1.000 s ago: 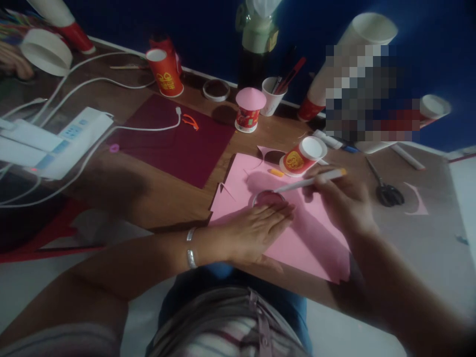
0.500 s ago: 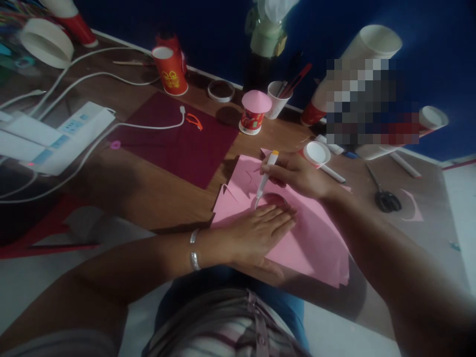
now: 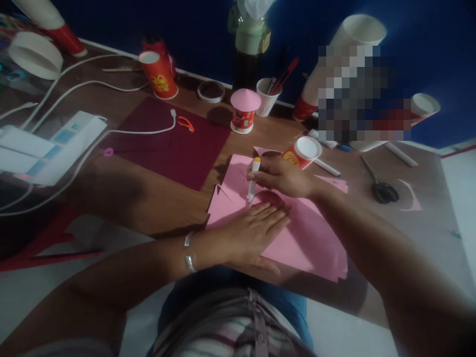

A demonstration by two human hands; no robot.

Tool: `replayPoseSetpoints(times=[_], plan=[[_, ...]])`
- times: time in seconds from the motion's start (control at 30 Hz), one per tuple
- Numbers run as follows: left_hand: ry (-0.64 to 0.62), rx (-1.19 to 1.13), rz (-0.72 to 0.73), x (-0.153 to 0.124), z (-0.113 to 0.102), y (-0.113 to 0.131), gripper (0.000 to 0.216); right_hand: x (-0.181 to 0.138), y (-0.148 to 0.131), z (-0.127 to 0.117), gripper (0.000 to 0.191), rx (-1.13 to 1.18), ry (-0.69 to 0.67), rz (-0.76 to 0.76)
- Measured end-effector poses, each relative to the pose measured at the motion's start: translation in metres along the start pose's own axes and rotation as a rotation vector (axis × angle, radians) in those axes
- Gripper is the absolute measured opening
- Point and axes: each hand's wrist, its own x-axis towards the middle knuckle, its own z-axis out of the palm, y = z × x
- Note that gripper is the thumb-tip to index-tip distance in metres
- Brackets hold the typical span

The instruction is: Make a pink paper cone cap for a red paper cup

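Pink paper (image 3: 316, 248) lies in a stack at the table's front edge. On it sits a ring-shaped round object (image 3: 267, 197), partly covered by my fingers. My left hand (image 3: 253, 235) is stretched flat over the ring's near side and the paper, fingers extended, pressing down. In my right hand (image 3: 284, 176) is a white marker (image 3: 253, 181) with a yellow end, held nearly upright. Its tip meets the paper at the ring's left edge. Just beyond my right hand stands a red paper cup (image 3: 297, 154) with a white base turned up.
Dark red paper (image 3: 174, 148) lies left of the pink stack. A small cup with a pink cone roof (image 3: 243, 111) stands behind. Black scissors (image 3: 385, 191) and a paper scrap (image 3: 409, 196) lie at right. A white power strip (image 3: 67, 146) with cables occupies the left.
The marker has moved along the ring's edge toward its left side and stands more upright. My left hand keeps its flat hold. The whole view has shifted slightly.
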Motion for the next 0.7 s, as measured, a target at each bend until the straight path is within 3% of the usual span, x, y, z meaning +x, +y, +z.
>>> replayPoseSetpoints(times=[0.43,0.7], plan=[[0.033,0.005,0.022,-0.005,0.007,-0.005,0.113,-0.034,-0.006,-0.008,0.050,0.012,0.270,0.120],[0.027,-0.012,0.017,-0.006,0.006,-0.006,0.112,-0.072,0.011,0.003,0.048,0.130,0.479,0.187]])
